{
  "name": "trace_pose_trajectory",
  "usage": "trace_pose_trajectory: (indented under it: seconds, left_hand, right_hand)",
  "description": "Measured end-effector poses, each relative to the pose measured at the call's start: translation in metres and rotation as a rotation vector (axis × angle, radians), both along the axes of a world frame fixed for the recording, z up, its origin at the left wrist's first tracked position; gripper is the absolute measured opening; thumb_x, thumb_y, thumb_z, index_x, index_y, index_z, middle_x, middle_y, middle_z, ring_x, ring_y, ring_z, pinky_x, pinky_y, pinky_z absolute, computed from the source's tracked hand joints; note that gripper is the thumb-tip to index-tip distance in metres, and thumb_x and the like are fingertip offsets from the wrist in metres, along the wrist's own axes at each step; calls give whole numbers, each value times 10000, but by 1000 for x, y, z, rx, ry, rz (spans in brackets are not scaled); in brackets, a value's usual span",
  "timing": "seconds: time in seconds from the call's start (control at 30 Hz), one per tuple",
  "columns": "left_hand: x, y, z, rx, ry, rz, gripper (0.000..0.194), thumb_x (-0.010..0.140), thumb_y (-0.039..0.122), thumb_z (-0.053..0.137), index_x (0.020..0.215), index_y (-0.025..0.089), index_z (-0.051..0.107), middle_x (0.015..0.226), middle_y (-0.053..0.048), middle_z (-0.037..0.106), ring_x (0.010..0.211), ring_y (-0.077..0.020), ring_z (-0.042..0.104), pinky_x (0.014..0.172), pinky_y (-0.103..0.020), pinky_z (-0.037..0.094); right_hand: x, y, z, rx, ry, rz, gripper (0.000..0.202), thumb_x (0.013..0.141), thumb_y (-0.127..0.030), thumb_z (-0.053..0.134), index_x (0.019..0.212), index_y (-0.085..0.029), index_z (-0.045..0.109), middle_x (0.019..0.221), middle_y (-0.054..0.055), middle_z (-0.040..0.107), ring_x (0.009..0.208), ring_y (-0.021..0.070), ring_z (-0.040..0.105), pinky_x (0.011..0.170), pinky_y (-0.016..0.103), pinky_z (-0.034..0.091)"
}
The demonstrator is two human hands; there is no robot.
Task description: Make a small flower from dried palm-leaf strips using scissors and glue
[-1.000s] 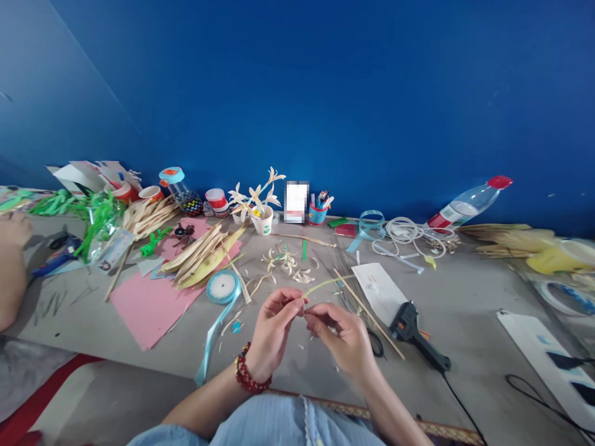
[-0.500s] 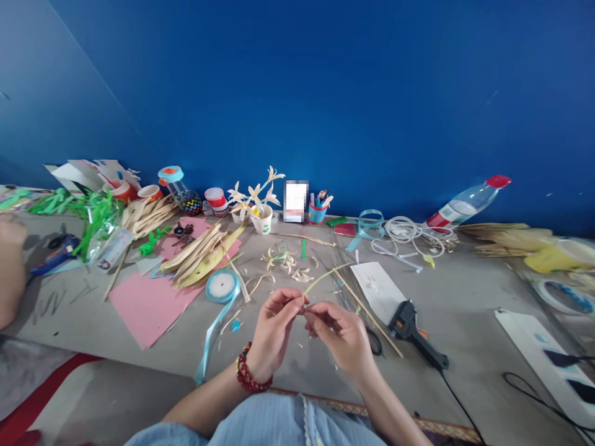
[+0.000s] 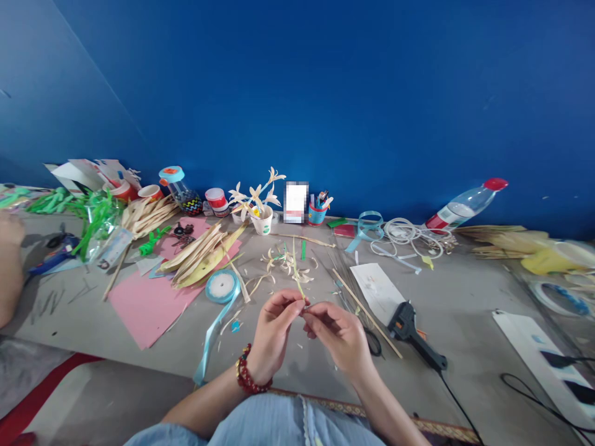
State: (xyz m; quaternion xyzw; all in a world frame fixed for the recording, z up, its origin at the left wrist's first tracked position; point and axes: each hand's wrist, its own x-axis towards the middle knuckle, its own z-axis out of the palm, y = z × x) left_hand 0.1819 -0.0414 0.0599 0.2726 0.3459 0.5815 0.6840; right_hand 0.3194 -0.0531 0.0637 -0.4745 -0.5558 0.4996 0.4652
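A deep blue wall [image 3: 325, 80] fills the view above a long gray bench [image 3: 469, 285] crowded with craft stuff. At the far left edge I can see another person's bare arm [image 3: 9, 279] beside the bench's clutter. Pink paper [image 3: 149, 310] lies flat on the left side, with a stack of dry husks [image 3: 198, 257] across its far part. On the right, a white power strip [image 3: 534, 347] sits near the bench's edge, and a red-capped bottle [image 3: 465, 204] leans by the wall.

In the middle, the person's two hands come together over the bench. The left hand [image 3: 276, 328] has its thumb and fingers closed on a slender pale-green strip [image 3: 295, 266]; the right hand [image 3: 341, 341] pinches at the strip's lower end, where the fingertips hide the exact contact. The strip stands up out of the grip, its free end pointing away toward the wall.

To the right of the hands rests a black glue gun [image 3: 416, 334], its front end by a white sheet [image 3: 377, 291]. By the wall, cream flowers [image 3: 255, 193] stand in a white cup [image 3: 263, 223]. A spool of blue ribbon [image 3: 222, 287] lies left of the hands. Smallest of all, pale curled scraps [image 3: 304, 275] are scattered just beyond them.
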Motion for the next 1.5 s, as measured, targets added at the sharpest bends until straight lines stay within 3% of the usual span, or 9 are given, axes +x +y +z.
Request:
trace_pose_trajectory:
  seconds: [0.27, 0.5, 0.73, 0.9, 0.97, 1.03, 1.17, 1.27, 1.5]
  left_hand:
    - [1, -2, 0, 82, 32, -18, 83, 819, 243, 714, 842, 163, 708, 847, -28, 673, 653, -122, 588, 584, -253, 517]
    - [0, -3, 3, 179, 168, 17, 52, 829, 225, 704, 832, 175, 717, 860, -33, 653, 729, -131, 605, 658, -242, 515]
    - [-3, -1, 3, 204, 243, -17, 72, 833, 226, 695, 809, 175, 739, 873, -52, 661, 840, -169, 602, 741, -263, 499]
    - [-8, 2, 6, 182, 307, -34, 81, 806, 253, 725, 792, 177, 745, 857, -51, 659, 834, -176, 586, 765, -273, 475]
    - [-9, 2, 8, 185, 355, -50, 86, 796, 262, 737, 770, 179, 742, 816, -39, 650, 782, -161, 570, 732, -257, 458]
    - [-10, 2, 10, 219, 396, -66, 101, 800, 264, 735, 743, 180, 736, 775, -32, 640, 751, -154, 558, 719, -253, 445]
    - [-10, 1, 15, 280, 423, -106, 129, 825, 266, 710, 738, 176, 740, 756, -40, 637, 756, -165, 564, 732, -267, 440]
    - [-10, 0, 17, 287, 407, -143, 129, 830, 272, 706, 759, 174, 749, 760, -47, 648, 753, -169, 574, 725, -274, 442]
    - [-9, -1, 17, 238, 308, -169, 105, 816, 263, 723, 772, 175, 760, 801, -57, 697, 790, -178, 624, 752, -276, 472]
  right_hand:
    - [-3, -1, 5, 108, -144, -42, 171, 887, -290, 617, 763, -181, 660, 630, -4, 646, 555, 134, 616, 553, 212, 478]
    - [-6, -4, 4, 228, -284, -97, 218, 922, -277, 588, 721, -196, 613, 639, -11, 657, 564, 123, 610, 567, 198, 456]
    - [-6, -7, 2, 451, -507, -151, 173, 922, -204, 573, 752, -211, 606, 652, 9, 675, 576, 149, 621, 564, 239, 455]
    - [15, -1, 23, 627, -547, -146, 127, 888, -152, 598, 952, -238, 667, 894, 79, 735, 778, 213, 681, 721, 324, 530]
    - [23, 6, 35, 578, -485, -135, 121, 896, -180, 589, 961, -238, 673, 913, 82, 715, 770, 205, 666, 699, 321, 537]
    - [27, 15, 43, 422, -388, -79, 83, 901, -243, 600, 934, -222, 674, 901, 73, 697, 706, 177, 641, 638, 287, 532]
    - [22, 27, 42, 145, -127, 84, 138, 884, -323, 635, 873, -191, 672, 814, 43, 670, 661, 149, 613, 583, 240, 496]
    - [16, 30, 37, 85, 24, 110, 149, 860, -324, 665, 813, -184, 661, 734, 13, 620, 649, 140, 590, 591, 237, 477]
    - [11, 23, 35, 61, 193, 14, 217, 805, -342, 693, 688, -186, 598, 680, 0, 556, 588, 132, 519, 548, 251, 436]
